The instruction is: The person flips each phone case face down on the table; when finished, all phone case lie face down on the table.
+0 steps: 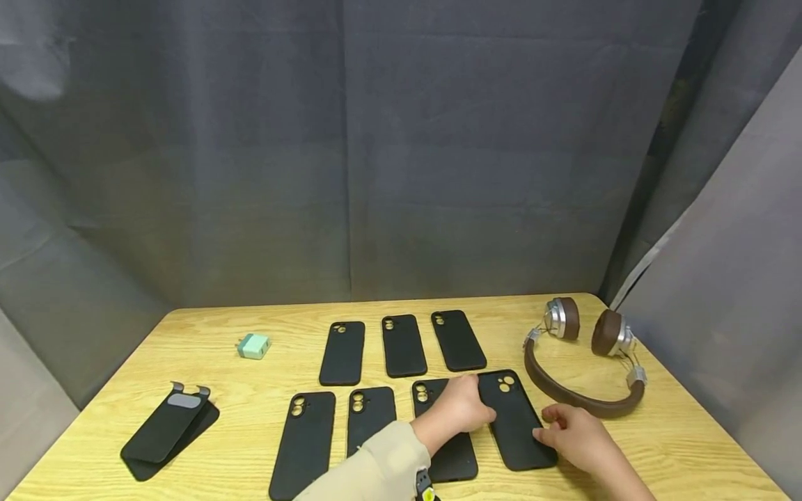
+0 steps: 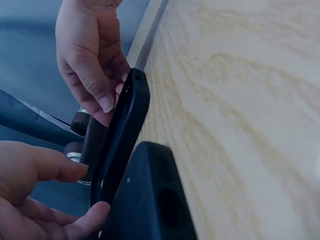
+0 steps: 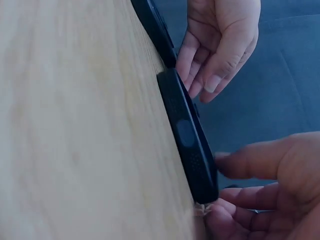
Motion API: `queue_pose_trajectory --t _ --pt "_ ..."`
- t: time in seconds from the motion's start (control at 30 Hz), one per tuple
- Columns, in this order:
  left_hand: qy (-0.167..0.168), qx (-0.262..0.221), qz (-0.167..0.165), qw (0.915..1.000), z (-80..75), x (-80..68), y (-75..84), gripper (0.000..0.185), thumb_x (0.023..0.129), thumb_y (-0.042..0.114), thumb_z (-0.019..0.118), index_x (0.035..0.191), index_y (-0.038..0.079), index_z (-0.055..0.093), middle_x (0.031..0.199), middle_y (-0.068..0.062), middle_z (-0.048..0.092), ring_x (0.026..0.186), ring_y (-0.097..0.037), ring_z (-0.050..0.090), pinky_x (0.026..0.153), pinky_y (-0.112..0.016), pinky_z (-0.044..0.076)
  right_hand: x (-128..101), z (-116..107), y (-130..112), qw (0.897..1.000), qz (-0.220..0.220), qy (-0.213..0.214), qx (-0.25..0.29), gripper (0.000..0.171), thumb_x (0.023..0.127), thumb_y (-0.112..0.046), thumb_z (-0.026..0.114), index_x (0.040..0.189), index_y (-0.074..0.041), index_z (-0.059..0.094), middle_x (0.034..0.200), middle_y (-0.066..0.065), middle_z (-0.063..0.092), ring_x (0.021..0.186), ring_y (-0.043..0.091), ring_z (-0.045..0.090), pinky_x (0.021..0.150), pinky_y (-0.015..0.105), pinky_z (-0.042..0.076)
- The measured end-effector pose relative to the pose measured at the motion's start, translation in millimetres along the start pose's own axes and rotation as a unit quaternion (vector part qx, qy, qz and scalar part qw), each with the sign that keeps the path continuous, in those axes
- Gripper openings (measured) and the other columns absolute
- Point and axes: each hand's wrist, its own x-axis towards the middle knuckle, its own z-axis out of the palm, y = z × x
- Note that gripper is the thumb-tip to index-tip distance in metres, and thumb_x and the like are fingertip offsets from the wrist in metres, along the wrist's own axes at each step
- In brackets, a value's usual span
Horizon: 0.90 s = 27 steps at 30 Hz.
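Note:
At the right end of the near row is a black phone case [image 1: 516, 424], hollow side up, with a camera cutout at its top. My left hand [image 1: 465, 406] reaches across the neighbouring phone case [image 1: 454, 456] and holds the left edge of the end case. In the left wrist view one left fingertip [image 2: 101, 210] sits between the two cases, against the end one. My right hand [image 1: 578, 437] pinches the same case's right edge, the thumb [image 3: 230, 162] at its rim and the other fingers lower down by its corner.
Two more cases, one at the left [image 1: 303, 442] and one by the sleeve [image 1: 370, 417], complete the near row. Behind lie three cases [image 1: 341, 353]. Brown headphones [image 1: 576, 396] rest at the right. A green charger plug [image 1: 253, 346] and stacked black cases [image 1: 166, 431] lie leftward.

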Motion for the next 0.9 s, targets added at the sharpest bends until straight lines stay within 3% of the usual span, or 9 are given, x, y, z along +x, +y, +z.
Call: queue_pose_trajectory --t 0.23,0.5,0.7,0.8,0.9 --pt "-0.009 0.001 -0.022 0.9997 5.0 2.0 -1.2 0.06 0.07 0.019 0.075 0.121 -0.006 0.056 0.117 -0.016 0.06 0.082 -0.018 0.057 0.073 -0.026 0.048 3.9 9.9 1.1 1.0 -0.009 0.017 -0.004 0.039 0.081 -0.014 0.068 0.113 0.007 0.058 0.074 0.002 0.051 0.069 0.016 0.046 0.06 0.03 0.037" --pt "-0.013 -0.012 -0.029 0.9994 5.9 0.2 0.5 0.056 0.071 0.019 0.075 0.118 -0.006 0.058 0.115 -0.016 0.061 0.085 -0.018 0.058 0.075 -0.026 0.049 1.4 15.6 1.2 0.999 -0.017 0.042 -0.008 0.029 0.077 -0.006 0.065 0.104 0.003 0.061 0.067 0.002 0.048 0.059 0.017 0.044 0.054 0.03 0.034" --pt "-0.026 -0.1 -0.042 0.9937 7.3 -5.3 -0.4 0.049 0.074 0.014 0.073 0.116 -0.006 0.059 0.108 -0.015 0.064 0.094 -0.022 0.062 0.079 -0.032 0.05 -0.8 12.9 0.4 0.999 -0.019 0.045 -0.004 0.026 0.076 -0.003 0.062 0.101 0.005 0.062 0.068 0.002 0.049 0.06 0.016 0.044 0.055 0.03 0.034" --pt "-0.025 -0.168 -0.036 0.9848 8.4 -4.7 -3.2 0.048 0.077 0.01 0.071 0.119 -0.007 0.057 0.092 -0.011 0.068 0.082 -0.021 0.065 0.071 -0.031 0.051 -1.5 10.3 -0.3 0.999 -0.023 0.046 0.009 0.025 0.075 -0.001 0.062 0.099 0.006 0.062 0.069 0.002 0.051 0.062 0.016 0.045 0.056 0.03 0.036" --pt "-0.02 -0.245 -0.021 0.9692 9.0 -3.3 -6.5 0.047 0.078 0.004 0.069 0.121 -0.008 0.054 0.076 -0.005 0.066 0.066 -0.017 0.064 0.062 -0.027 0.049 -2.3 8.3 -1.2 0.998 -0.021 0.042 0.028 0.026 0.076 -0.001 0.062 0.1 0.008 0.061 0.071 0.002 0.053 0.065 0.016 0.047 0.058 0.03 0.038"
